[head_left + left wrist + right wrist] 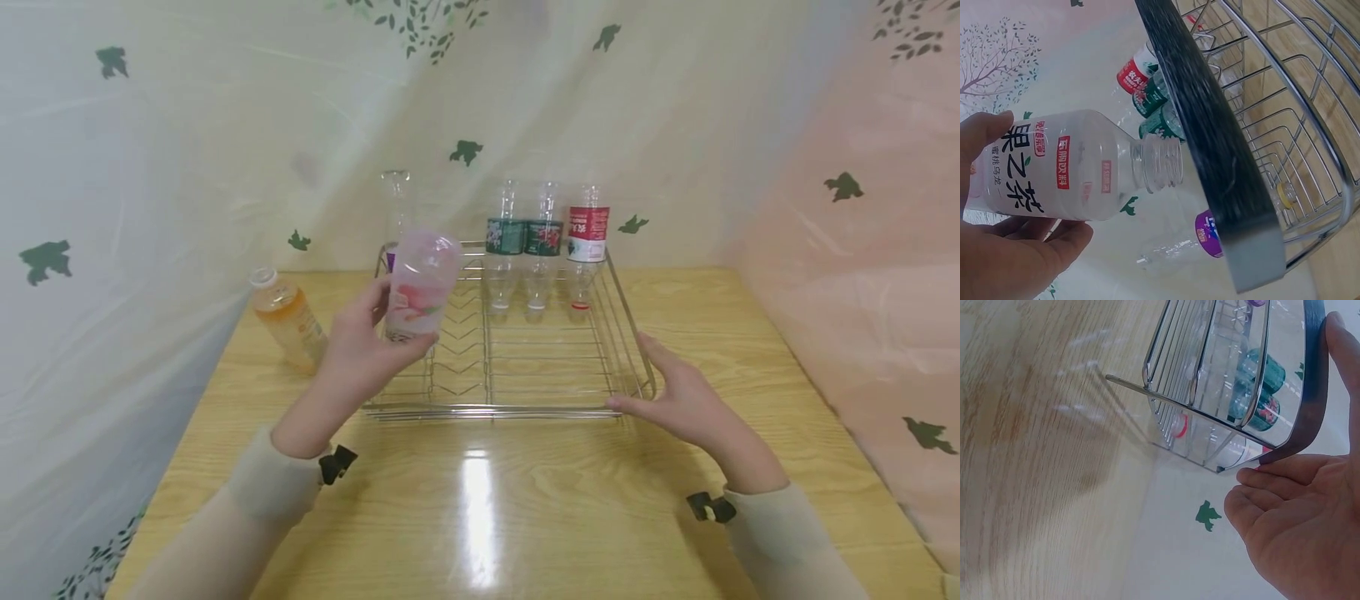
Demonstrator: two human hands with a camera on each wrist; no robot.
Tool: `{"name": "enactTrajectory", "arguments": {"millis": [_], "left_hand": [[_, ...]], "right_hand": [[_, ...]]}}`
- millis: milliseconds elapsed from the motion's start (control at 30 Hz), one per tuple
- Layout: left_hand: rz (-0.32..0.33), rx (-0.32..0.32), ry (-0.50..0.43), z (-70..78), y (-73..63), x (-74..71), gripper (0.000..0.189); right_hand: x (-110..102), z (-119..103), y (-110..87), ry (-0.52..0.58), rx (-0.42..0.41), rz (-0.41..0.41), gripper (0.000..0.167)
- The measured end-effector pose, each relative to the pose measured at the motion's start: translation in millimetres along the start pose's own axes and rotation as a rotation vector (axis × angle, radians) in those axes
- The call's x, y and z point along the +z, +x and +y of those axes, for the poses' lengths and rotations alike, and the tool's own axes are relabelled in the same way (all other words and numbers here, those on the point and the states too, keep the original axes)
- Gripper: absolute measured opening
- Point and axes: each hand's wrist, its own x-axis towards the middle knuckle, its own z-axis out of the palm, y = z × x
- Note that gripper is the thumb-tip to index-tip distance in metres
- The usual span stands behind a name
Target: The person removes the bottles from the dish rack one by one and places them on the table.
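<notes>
In the head view my left hand [358,343] grips a clear plastic bottle [423,283] with a pink peach print, its base up, over the left part of a wire dish rack [495,411]. The left wrist view shows the bottle's uncapped, threaded neck [1163,162] pointing toward the rack's dark-looking rim [1200,112]. At the rack's front right corner, my right hand [686,398] holds the rim between thumb and fingers. Two green-labelled bottles [505,237] and a red-labelled bottle [588,233] stand upside down at the rack's back right, caps on.
Another clear bottle [397,200] with a purple label is at the rack's back left, partly hidden. Left of the rack, a bottle of orange drink [291,323] stands on the wooden table [570,500]. A patterned curtain [337,125] hangs behind.
</notes>
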Motion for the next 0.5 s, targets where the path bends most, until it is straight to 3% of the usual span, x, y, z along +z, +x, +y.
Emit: {"name": "enactTrajectory", "arguments": {"millis": [233,500], "left_hand": [[-0.021,0.048,0.077,2.7,-1.4,3.4,0.076],[-0.012,0.171,0.174,5.8,-2.6,8.2,0.081]], "right_hand": [[-0.5,-0.7,-0.4,-0.002,-0.004,0.006,0.119],[-0.7,-0.6,-0.1,-0.006,-0.011,0.012,0.118]]}}
